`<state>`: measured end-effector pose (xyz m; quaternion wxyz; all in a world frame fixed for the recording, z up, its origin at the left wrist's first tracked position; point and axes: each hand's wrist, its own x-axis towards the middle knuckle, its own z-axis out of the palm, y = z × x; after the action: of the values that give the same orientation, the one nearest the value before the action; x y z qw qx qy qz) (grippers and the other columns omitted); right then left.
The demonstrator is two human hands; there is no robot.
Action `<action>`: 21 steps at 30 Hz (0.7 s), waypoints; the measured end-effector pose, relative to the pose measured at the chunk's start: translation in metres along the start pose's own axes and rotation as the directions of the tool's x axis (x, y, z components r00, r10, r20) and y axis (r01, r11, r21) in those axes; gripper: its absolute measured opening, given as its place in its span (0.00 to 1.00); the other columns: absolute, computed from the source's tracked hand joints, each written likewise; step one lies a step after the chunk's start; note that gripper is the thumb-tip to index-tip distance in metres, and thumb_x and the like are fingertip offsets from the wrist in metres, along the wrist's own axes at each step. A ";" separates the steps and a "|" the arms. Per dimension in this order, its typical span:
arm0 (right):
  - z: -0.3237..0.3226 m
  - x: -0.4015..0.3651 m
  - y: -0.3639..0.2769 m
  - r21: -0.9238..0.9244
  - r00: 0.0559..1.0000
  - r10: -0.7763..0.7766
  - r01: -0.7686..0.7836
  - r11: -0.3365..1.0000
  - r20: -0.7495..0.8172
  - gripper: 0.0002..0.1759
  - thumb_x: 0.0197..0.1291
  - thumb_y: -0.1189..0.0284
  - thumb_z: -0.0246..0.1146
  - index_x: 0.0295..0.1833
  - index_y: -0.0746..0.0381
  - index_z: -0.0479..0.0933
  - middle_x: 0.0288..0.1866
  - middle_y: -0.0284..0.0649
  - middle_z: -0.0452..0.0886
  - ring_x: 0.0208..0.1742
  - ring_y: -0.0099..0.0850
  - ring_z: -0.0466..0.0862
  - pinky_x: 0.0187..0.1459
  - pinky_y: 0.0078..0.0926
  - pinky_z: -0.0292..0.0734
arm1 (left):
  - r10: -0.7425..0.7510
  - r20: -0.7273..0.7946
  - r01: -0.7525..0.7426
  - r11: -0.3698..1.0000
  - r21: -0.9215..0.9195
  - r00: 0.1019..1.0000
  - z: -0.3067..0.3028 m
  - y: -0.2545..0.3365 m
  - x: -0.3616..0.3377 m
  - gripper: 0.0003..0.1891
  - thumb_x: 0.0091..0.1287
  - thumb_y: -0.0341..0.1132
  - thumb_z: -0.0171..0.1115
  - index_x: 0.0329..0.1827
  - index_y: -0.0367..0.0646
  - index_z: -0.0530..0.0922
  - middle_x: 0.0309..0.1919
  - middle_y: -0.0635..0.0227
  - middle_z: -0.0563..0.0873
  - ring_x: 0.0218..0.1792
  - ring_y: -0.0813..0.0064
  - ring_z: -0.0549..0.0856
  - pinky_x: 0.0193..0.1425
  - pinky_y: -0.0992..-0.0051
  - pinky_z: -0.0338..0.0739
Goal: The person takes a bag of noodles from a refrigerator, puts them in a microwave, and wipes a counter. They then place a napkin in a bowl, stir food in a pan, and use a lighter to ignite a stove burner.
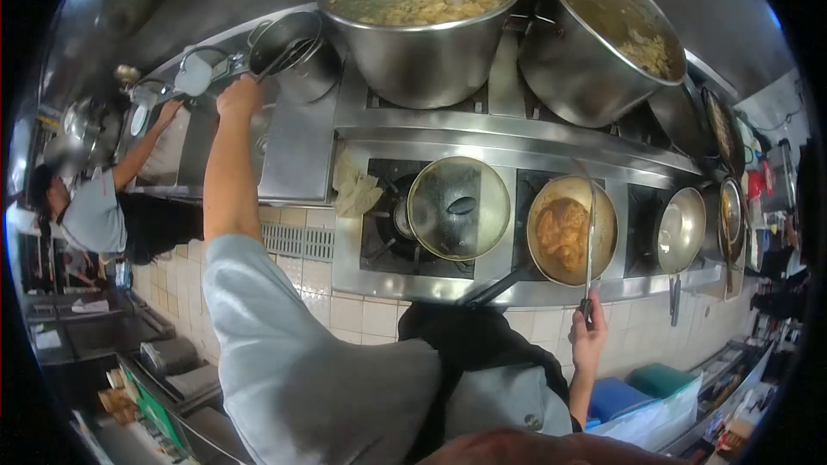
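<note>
Stove [405, 291] rear: pots [418, 65]
Front edge: pan [560, 189] under utensil [592, 241]
Left hand [239, 96]: curled, hold unclear
Right hand [589, 336]: closed round utensil

On my feed I had the lid [491, 211] on the stove [413, 282]; at its three o'clock lay the pan of food [556, 189] with a tool [591, 245] over it, the cloth [355, 188] at nine, one stockpot [422, 65] behind at twelve, another stockpot [551, 69] at one.
</note>
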<state>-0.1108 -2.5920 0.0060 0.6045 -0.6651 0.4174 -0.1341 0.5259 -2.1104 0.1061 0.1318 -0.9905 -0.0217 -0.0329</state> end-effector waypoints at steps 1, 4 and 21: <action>0.002 -0.002 0.005 0.012 1.000 -0.001 0.001 1.000 -0.010 0.32 0.69 0.81 0.60 0.78 0.58 0.68 0.40 0.26 0.75 0.23 0.11 0.65 0.21 0.13 0.59 | 0.022 0.062 -0.022 1.000 -0.004 0.998 0.007 -0.001 0.008 0.16 0.74 0.38 0.50 0.56 0.40 0.81 0.58 0.51 0.87 0.58 0.49 0.87 0.61 0.52 0.81; 0.009 -0.001 0.006 0.011 1.000 0.007 -0.007 1.000 -0.001 0.32 0.69 0.81 0.60 0.78 0.59 0.67 0.40 0.26 0.75 0.23 0.11 0.65 0.21 0.13 0.59 | 0.020 0.130 -0.021 1.000 0.007 0.991 0.004 -0.007 0.004 0.17 0.75 0.38 0.50 0.60 0.42 0.79 0.58 0.51 0.87 0.59 0.48 0.86 0.62 0.51 0.81; 0.002 -0.011 0.028 0.311 0.998 0.042 -0.022 0.950 -0.055 0.34 0.68 0.79 0.61 0.79 0.59 0.64 0.40 0.28 0.75 0.22 0.14 0.66 0.20 0.15 0.58 | -0.110 -0.136 -0.015 0.723 -0.690 0.984 -0.144 -0.105 -0.134 0.26 0.76 0.53 0.57 0.62 0.37 0.78 0.35 0.59 0.86 0.34 0.66 0.85 0.38 0.67 0.78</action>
<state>-0.1267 -2.5806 -0.0165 0.6906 -0.5506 0.4201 -0.2084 0.3780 -2.0520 0.2627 -0.2447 -0.9612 -0.0224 -0.1252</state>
